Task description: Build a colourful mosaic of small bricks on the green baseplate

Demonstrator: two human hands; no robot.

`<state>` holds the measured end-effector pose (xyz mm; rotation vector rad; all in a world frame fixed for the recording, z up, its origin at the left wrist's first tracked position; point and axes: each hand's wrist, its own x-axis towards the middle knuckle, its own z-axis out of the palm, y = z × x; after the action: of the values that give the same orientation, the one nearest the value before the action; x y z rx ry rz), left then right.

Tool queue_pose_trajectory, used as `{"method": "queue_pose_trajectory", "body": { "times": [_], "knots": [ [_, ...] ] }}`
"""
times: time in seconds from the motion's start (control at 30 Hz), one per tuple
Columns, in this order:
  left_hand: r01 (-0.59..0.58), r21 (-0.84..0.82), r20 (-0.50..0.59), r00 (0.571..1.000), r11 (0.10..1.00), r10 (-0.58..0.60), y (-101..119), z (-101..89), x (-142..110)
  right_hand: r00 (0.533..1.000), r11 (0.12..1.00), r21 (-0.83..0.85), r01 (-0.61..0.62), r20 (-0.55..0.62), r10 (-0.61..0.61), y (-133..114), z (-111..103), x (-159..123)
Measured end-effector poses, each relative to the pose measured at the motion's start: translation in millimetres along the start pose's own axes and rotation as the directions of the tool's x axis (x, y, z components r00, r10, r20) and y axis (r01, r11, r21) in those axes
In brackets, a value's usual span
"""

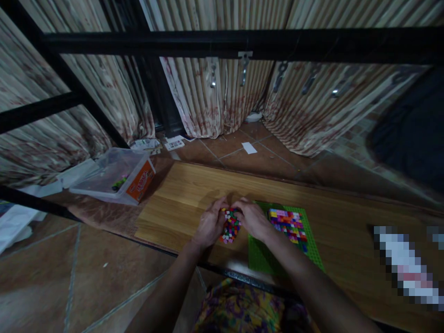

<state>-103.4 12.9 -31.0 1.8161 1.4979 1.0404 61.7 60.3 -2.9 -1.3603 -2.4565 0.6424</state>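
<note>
A slab of many small coloured bricks (231, 226) is held between both hands above the wooden table (180, 199). My left hand (209, 224) grips its left side with curled fingers. My right hand (252, 218) grips its right side, fingers closed over the top edge. Just to the right lies a green baseplate (263, 254) with a patch of multicoloured bricks (289, 224) built on its far part. The underside of the held slab is hidden.
A clear plastic box (116, 178) with an orange label sits at the table's left, beside papers (21, 222). A black metal frame (222, 44) crosses overhead. Curtains (208, 97) hang behind, a white paper scrap (249, 147) lies on the tiled floor.
</note>
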Motion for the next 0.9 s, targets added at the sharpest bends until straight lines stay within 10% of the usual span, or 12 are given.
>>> {"method": "queue_pose_trajectory", "body": {
  "times": [0.2,0.37,0.73,0.9],
  "knots": [
    [0.115,-0.181,-0.141,0.98,0.977,-0.141,30.5,-0.2,-6.8,0.982,0.978,0.197,0.07,-0.185,-0.033,-11.1,-15.5,-31.9],
    [0.281,-0.568,0.025,0.945,0.773,-0.325,62.8,15.7,-11.5,0.955,0.892,0.444,0.08,-0.292,0.06,-22.8,-25.6,-63.0],
    [0.353,-0.667,0.172,0.93,0.656,-0.326,101.5,53.4,-19.5,0.824,0.327,0.942,0.082,-0.249,0.509,-11.5,-26.5,-115.3],
    [0.314,-0.645,0.181,0.949,0.697,-0.26,116.3,66.1,-18.9,0.795,0.253,0.966,0.053,-0.194,0.575,-5.2,-36.6,-129.2]
  ]
}}
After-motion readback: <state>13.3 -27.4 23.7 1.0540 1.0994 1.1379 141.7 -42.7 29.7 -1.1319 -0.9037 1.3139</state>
